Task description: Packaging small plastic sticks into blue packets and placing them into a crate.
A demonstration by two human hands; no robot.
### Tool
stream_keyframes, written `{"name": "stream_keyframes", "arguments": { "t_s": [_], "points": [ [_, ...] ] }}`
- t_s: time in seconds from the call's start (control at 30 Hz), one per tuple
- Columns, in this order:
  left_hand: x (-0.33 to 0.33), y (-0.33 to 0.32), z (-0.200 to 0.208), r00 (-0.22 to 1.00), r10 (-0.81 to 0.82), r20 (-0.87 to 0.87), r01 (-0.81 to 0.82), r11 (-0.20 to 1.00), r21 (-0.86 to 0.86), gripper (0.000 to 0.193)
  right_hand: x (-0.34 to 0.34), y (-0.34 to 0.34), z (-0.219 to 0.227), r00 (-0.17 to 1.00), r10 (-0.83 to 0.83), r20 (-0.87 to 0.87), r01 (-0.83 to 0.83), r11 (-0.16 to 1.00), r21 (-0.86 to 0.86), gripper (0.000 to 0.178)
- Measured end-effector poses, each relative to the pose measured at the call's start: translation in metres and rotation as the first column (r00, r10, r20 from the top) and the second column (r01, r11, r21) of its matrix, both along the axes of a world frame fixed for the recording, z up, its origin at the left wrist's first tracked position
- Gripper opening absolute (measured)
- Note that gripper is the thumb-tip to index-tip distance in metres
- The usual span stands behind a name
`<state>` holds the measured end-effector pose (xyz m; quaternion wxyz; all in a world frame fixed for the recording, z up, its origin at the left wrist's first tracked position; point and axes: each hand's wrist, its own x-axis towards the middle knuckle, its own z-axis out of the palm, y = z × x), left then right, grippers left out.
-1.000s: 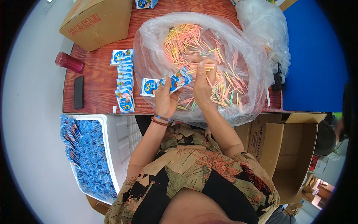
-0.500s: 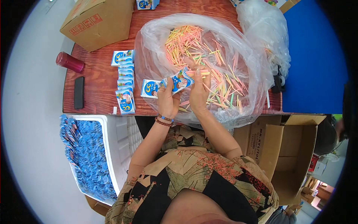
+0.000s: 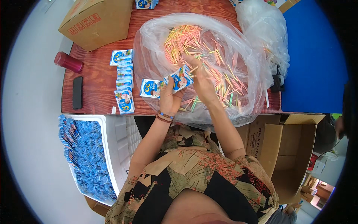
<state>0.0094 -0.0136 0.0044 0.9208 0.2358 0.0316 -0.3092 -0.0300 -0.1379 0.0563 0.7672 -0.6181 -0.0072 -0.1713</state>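
My left hand (image 3: 170, 99) is closed on a blue-and-white printed packet (image 3: 181, 79), tilted up to the right. A second packet (image 3: 151, 88) of the same kind lies flat just left of that hand. My right hand (image 3: 203, 80) is beside the upper end of the held packet, over the sticks. One finger stretches far left, but the others are blurred and partly hidden, so whether they hold anything is unclear. A few short sticks (image 3: 193, 70) show between the packet's end and this hand. Beneath lies a large clear plastic bag (image 3: 153, 33) with many thin pink, yellow and green sticks (image 3: 182, 41).
Left of the bag runs an overlapping row of packets (image 3: 125, 80). Further left are a dark red cylinder (image 3: 69, 62), a black phone (image 3: 77, 92) and a carton (image 3: 97, 22). A white foam box (image 3: 105, 142) of packets stands lower left, an open carton (image 3: 272, 149) lower right.
My right hand has shifted slightly right and turned, its finger reaching past the packet's end; sticks between its fingers showed more plainly before. My left hand keeps the packet in nearly the same place.
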Motion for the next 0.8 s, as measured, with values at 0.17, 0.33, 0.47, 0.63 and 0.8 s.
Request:
{"name": "stream_keyframes", "arguments": {
  "t_s": [0.17, 0.33, 0.47, 0.63, 0.8],
  "points": [
    [0.0, -0.001, -0.003, 0.999, -0.02, -0.029, 0.02, 1.0, 0.003, 0.027, 0.002, -0.01, 0.005, 0.984, 0.117, -0.132, -0.106, 0.991, 0.087, 0.064],
    [0.0, 0.0, -0.005, 0.999, -0.027, -0.047, 0.025, 0.998, -0.05, 0.026, 0.009, -0.015, 0.001, 0.975, 0.117, -0.191, -0.133, 0.988, -0.074, 0.067],
    [0.002, 0.001, -0.006, 0.998, -0.047, -0.047, 0.044, 0.997, -0.061, 0.027, 0.01, -0.016, 0.005, 0.983, 0.112, -0.143, -0.084, 0.979, 0.187, 0.067],
    [0.006, -0.002, -0.002, 0.998, -0.043, -0.041, 0.042, 0.999, -0.013, 0.028, 0.011, -0.012, -0.002, 0.993, 0.002, -0.115, -0.061, 0.861, -0.506, 0.069],
    [0.011, 0.0, -0.014, 0.998, -0.064, -0.026, 0.062, 0.996, -0.066, 0.036, -0.003, -0.016, 0.023, 0.992, -0.032, -0.124, -0.004, 0.959, -0.282, 0.057]
  ]
}}
